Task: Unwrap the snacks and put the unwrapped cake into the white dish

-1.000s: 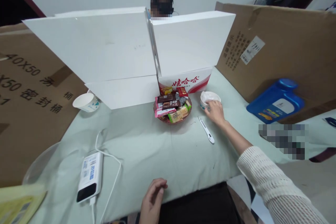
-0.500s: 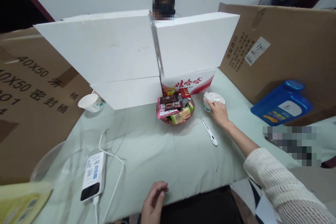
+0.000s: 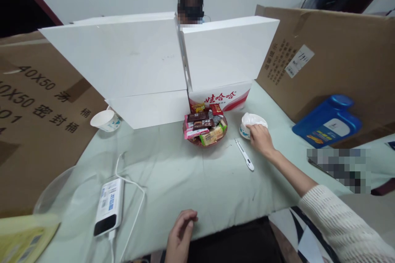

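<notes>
Left hand [image 3: 180,236] rests loosely curled at the near table edge, holding nothing. Farther out, right hand [image 3: 261,139] grips the near rim of a small paper cup [image 3: 252,123], tilted, just right of the snack plate [image 3: 205,128]. Cup looks light, thin-walled and crushable: better held at the rim or gently round the wall. White thermometer [image 3: 244,154] lies nearby.

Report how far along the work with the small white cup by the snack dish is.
Done: the right hand has reached the small white cup and has its fingers on the near rim. In hand: the cup, tilted toward the snack dish, its base on the cloth. Left: it is not lifted. The left hand rests at the table's near edge, holding nothing; the thermometer lies untouched.
</notes>
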`<action>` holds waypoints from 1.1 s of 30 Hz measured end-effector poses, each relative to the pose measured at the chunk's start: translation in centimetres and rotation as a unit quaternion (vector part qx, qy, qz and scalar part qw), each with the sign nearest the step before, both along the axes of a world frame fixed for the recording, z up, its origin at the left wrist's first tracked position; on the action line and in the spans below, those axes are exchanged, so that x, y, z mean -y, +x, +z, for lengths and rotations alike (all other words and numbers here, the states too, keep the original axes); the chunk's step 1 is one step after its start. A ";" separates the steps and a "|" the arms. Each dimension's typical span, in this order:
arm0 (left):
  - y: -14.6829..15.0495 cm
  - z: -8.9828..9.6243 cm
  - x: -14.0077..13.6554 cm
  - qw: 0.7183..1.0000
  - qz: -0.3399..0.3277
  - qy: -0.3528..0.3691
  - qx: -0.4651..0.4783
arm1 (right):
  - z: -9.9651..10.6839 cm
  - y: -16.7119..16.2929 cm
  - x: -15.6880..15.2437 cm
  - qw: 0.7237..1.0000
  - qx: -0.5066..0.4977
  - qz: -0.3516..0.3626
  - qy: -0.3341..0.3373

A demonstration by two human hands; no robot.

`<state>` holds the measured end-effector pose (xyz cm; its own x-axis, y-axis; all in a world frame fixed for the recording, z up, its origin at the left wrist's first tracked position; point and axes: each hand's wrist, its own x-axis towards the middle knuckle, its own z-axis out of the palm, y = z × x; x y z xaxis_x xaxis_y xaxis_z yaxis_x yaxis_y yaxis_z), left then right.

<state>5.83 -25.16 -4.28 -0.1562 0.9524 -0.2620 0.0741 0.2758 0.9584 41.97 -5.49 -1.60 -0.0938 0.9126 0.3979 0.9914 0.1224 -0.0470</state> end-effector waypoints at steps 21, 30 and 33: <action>-2.6 -0.6 0.9 0.997 -0.058 0.031 -0.031 | 0.8 -9.0 5.0 0.850 -0.500 0.122 -0.113; -0.5 0.6 1.4 0.998 0.029 0.049 -0.012 | -0.6 -10.1 -2.5 0.602 -0.696 -0.098 -0.378; -0.8 0.4 1.5 0.998 0.036 0.044 -0.003 | -1.2 -10.8 -3.5 0.587 -0.700 -0.107 -0.391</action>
